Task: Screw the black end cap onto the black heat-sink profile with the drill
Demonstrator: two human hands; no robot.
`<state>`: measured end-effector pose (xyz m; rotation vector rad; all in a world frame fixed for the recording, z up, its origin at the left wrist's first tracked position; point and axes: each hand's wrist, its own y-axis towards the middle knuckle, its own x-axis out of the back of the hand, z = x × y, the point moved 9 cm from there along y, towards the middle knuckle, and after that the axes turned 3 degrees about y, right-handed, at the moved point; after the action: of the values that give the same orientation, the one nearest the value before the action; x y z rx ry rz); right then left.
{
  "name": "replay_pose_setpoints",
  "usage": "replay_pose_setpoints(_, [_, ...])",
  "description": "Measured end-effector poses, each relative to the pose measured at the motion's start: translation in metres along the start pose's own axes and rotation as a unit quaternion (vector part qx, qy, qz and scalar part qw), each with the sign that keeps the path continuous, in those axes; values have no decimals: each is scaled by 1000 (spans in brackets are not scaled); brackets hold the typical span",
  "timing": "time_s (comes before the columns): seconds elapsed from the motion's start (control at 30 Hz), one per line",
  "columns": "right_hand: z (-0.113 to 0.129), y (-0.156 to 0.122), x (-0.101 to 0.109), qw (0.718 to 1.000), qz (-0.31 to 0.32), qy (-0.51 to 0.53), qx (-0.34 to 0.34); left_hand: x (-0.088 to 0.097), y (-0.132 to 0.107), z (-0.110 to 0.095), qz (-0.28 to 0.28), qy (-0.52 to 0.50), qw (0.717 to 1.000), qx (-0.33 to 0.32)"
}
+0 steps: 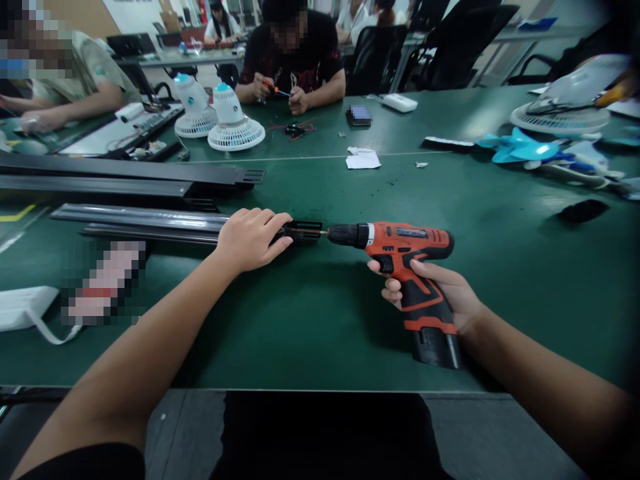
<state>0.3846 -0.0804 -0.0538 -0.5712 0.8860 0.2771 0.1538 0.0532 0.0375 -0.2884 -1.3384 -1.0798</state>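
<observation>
My right hand [440,290] grips the handle of an orange and black cordless drill [400,250], held level with its bit pointing left. The bit tip meets the black end piece [303,231] of a long dark metal rail [145,223] that lies across the green table [310,320]. My left hand [250,237] is closed over the rail just left of that end piece and presses it down.
More black rails [125,177] lie behind. Two white desk fans [227,123] stand at the back, where people work across the table. Paper scraps [363,159], a phone [359,115], blue fan blades [520,148] and a white fan grille [560,120] lie right. A white box [23,307] sits left.
</observation>
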Motion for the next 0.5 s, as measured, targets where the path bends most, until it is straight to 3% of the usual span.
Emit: replay_pose_setpoints(0.5, [5,-1,-8,999,-15,-41,30,-1,-1,1,5,-7,1000,-1])
